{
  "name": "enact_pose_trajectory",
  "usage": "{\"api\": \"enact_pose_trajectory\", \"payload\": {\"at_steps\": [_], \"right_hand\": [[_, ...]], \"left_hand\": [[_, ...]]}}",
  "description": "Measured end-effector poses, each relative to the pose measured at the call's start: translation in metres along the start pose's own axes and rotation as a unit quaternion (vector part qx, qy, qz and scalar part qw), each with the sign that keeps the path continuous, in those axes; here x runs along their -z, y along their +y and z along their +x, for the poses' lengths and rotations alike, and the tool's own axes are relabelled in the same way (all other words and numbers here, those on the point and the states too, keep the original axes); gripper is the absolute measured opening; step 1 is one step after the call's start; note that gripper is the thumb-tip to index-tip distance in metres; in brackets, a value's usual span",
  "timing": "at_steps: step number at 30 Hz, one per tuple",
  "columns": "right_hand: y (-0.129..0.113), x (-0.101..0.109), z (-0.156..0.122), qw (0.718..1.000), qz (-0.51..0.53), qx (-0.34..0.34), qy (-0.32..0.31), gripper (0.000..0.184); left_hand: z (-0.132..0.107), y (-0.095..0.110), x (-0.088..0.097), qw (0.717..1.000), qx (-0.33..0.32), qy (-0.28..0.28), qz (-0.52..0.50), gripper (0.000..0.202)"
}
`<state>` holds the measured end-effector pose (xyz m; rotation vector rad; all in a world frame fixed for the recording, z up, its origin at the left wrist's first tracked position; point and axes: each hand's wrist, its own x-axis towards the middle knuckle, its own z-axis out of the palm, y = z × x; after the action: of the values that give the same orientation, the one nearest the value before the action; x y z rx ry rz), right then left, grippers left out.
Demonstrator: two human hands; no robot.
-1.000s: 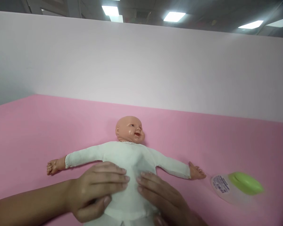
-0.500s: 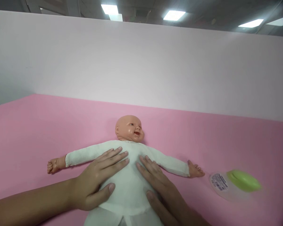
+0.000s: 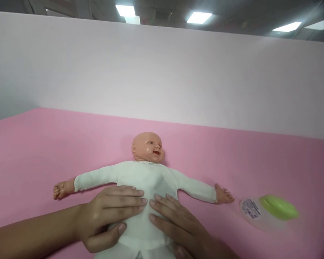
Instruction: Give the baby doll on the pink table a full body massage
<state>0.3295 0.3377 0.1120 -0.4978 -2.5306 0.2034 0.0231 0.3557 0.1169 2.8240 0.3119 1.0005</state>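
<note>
A baby doll [image 3: 147,172] with a hard plastic head and a white cloth body lies on its back, arms spread wide and head turned toward the right. My left hand [image 3: 110,214] rests flat on the left side of its belly, fingers stretched out toward the middle. From the other side, my right hand [image 3: 180,223] lies on the belly with its fingers extended. The fingertips of both hands come close together but stay slightly apart. The doll's legs run out of view at the bottom edge.
On the right, near the doll's hand, lies a clear bottle [image 3: 250,209] with a green cap [image 3: 279,207] and a printed label. A pink surface [image 3: 81,144] is under everything. Behind it stands a white wall panel [image 3: 162,72].
Both hands have slid down from the doll's chest to its belly, and their fingers now point more inward. The doll and the bottle have stayed in place.
</note>
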Motion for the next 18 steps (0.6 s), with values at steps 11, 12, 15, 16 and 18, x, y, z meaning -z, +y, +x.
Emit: {"api": "enact_pose_trajectory", "payload": {"at_steps": [11,12,15,16,18], "right_hand": [[0.007,-0.018,-0.005,0.995,-0.009,-0.089,-0.051,0.072],[0.004,-0.016,-0.005,0.994,-0.017,-0.104,-0.042,0.069],[-0.001,-0.01,-0.007,0.99,-0.065,-0.128,-0.009,0.064],[-0.002,-0.009,-0.008,0.989,-0.081,-0.127,0.007,0.064],[-0.004,-0.008,-0.012,0.986,-0.1,-0.115,0.06,0.061]], "left_hand": [[-0.006,-0.002,-0.009,0.992,0.105,-0.07,0.022,0.075],[-0.006,-0.003,-0.011,0.992,0.111,-0.056,0.027,0.076],[-0.01,-0.004,-0.015,0.992,0.122,-0.01,0.044,0.072],[-0.012,-0.005,-0.016,0.991,0.123,0.011,0.049,0.068],[-0.013,-0.006,-0.016,0.99,0.114,0.063,0.058,0.06]]}}
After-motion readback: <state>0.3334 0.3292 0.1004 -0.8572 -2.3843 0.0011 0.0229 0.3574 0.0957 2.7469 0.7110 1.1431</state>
